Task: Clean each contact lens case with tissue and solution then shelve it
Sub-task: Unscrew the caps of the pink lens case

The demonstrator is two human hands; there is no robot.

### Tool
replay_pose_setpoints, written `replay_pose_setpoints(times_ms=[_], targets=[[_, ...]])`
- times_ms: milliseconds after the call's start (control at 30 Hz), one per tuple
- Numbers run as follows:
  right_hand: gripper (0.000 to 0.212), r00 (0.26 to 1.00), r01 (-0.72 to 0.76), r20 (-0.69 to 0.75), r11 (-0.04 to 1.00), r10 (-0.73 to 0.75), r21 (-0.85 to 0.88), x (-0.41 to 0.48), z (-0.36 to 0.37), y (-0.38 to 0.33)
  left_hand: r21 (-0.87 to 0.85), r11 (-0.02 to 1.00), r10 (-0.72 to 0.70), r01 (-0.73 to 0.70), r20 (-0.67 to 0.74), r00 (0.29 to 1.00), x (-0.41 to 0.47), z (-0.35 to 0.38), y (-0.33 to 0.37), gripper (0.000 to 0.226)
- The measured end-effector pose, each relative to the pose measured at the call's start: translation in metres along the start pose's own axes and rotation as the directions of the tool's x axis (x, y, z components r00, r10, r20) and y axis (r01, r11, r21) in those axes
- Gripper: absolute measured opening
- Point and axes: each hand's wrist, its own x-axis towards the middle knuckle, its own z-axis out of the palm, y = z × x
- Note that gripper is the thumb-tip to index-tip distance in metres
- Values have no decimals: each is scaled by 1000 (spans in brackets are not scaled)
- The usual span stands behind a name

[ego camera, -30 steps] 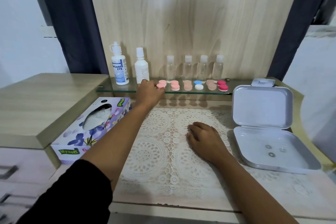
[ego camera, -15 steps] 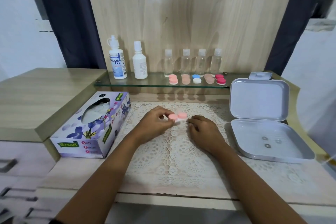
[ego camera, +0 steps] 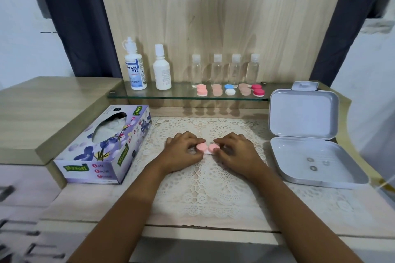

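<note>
Over the middle of the cream lace mat [ego camera: 205, 188], in the head view, a pale pink two-cap contact lens case [ego camera: 205, 148] is held from both ends; whether it touches the lace cannot be told. The left hand [ego camera: 182, 152] pinches its left cap with curled fingers and thumb, and the right hand [ego camera: 236, 153] pinches the right cap likewise. Behind, a glass shelf [ego camera: 181, 93] carries five more lens cases [ego camera: 230, 89] in a row, two white solution bottles [ego camera: 161, 69] and four small clear bottles [ego camera: 217, 70]. A purple floral tissue box [ego camera: 102, 149] sits left of the mat, an open white hinged plastic box [ego camera: 303, 113] to its right.
</note>
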Motion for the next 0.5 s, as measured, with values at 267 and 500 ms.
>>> replay_pose_setpoints(times_ms=[267, 500], targets=[[52, 997, 62, -45, 998, -62, 6, -1, 1, 0, 61, 998, 35, -33, -35, 999, 0, 3, -3, 40], [33, 997, 70, -42, 997, -71, -22, 2, 4, 3, 42, 998, 51, -48, -66, 997, 0, 3, -4, 36]])
